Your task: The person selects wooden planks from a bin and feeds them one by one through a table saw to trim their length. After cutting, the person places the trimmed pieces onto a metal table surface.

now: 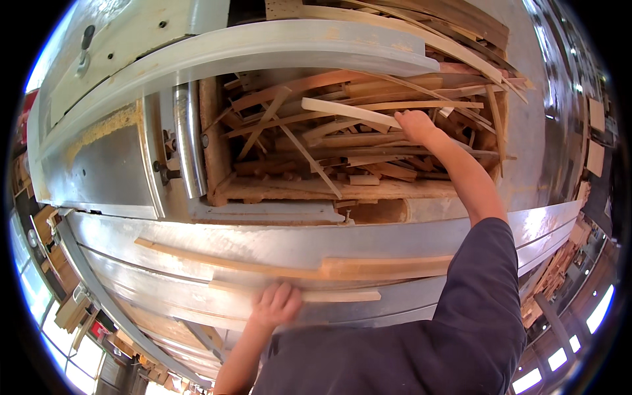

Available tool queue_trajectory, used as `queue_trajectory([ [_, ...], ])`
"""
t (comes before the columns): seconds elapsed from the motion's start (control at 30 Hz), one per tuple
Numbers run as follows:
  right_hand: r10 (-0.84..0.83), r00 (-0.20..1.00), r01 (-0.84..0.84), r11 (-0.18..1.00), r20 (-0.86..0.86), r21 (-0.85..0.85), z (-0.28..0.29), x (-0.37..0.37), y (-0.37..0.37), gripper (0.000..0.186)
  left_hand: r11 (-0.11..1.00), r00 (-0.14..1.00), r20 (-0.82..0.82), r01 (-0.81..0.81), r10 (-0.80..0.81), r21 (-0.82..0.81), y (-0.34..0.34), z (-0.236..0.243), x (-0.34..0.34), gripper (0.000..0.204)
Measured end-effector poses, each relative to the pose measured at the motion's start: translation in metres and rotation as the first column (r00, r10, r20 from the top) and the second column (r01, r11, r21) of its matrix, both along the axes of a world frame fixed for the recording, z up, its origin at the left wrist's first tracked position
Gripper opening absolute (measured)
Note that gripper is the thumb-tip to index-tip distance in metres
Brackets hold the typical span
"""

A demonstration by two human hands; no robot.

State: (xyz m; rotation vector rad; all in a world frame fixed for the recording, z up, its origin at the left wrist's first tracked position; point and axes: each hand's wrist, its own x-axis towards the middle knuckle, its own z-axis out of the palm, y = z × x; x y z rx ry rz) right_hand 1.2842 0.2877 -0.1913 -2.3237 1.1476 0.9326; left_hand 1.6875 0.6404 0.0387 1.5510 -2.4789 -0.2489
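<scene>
A pale wooden strip [345,108] is pinched in my right hand [415,126], over a wooden scrap bin [237,193] piled with offcuts and thin sticks [375,164]. My left hand [275,304], slightly blurred, has its fingers curled over a short light strip [342,296] on the lower metal table [131,283]. Just beyond that strip lie a long thin board [217,259] and a wider piece [388,266], side by side along the table.
A long metal rail [296,43] crosses above the bin's back. A chrome cylinder [191,141] and a metal machine bed [99,164] sit left of the bin. Wood stock [553,273] lines the right edge, and more boards [69,309] show at far left.
</scene>
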Motion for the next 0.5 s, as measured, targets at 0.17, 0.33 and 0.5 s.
queue_trajectory([
  [0.17,-0.193,0.977,0.198,0.979,0.096,-0.046,0.064,0.012,0.014,0.028,1.0,0.998,-0.065,0.0,0.002,0.028,-0.009,0.006,-0.001,0.013],
  [0.33,-0.29,0.874,0.332,0.942,0.39,-0.042,0.175,0.047,0.057,0.025,0.999,0.988,-0.149,-0.035,0.035,0.002,-0.012,0.011,-0.006,0.023],
  [0.5,-0.182,0.767,0.349,0.923,0.615,-0.162,0.268,0.064,0.14,0.016,0.991,0.962,-0.246,-0.131,0.119,-0.034,-0.005,0.045,0.024,0.026],
])
